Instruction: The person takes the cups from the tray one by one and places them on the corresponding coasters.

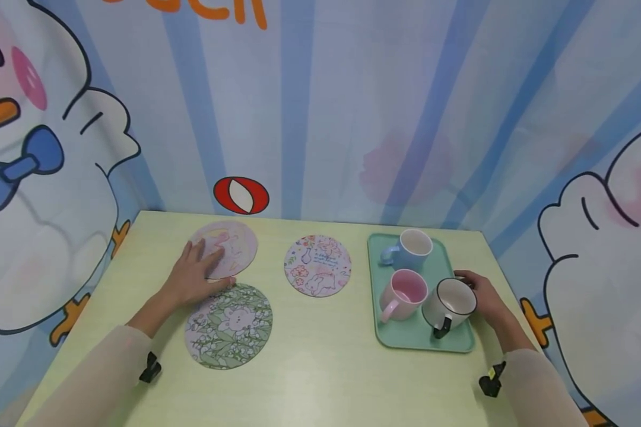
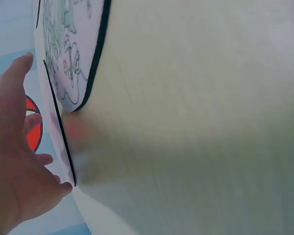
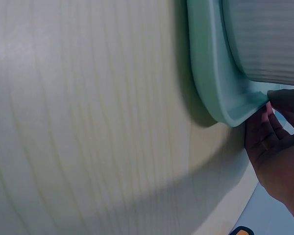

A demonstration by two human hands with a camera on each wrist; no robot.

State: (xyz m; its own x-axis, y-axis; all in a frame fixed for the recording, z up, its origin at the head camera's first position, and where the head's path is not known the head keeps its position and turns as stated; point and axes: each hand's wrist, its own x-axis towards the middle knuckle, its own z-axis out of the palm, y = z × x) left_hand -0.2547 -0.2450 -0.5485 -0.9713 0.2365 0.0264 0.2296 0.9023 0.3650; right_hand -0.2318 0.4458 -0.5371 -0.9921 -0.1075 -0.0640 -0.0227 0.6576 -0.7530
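Note:
My left hand (image 1: 192, 281) lies with spread fingers over the pink round placemat (image 1: 240, 246) at the back left. Its thumb reaches toward the upper edge of the green floral round placemat (image 1: 237, 338). On the right, my right hand (image 1: 486, 299) holds the side rim of the mint-green tray (image 1: 413, 339). In the right wrist view the thumb is on the tray's rim (image 3: 208, 78) and the fingers are below it. Three mugs stand on the tray: a blue mug (image 1: 410, 256), a pink mug (image 1: 399, 305) and a white mug (image 1: 447, 313) with black rim and handle.
A third round placemat (image 1: 317, 267) with rabbits and flowers lies in the middle of the pale wooden table (image 1: 320, 367). Directly behind the table's back edge hangs a blue striped curtain (image 1: 320, 118) with cartoon ducks, which also flanks both sides.

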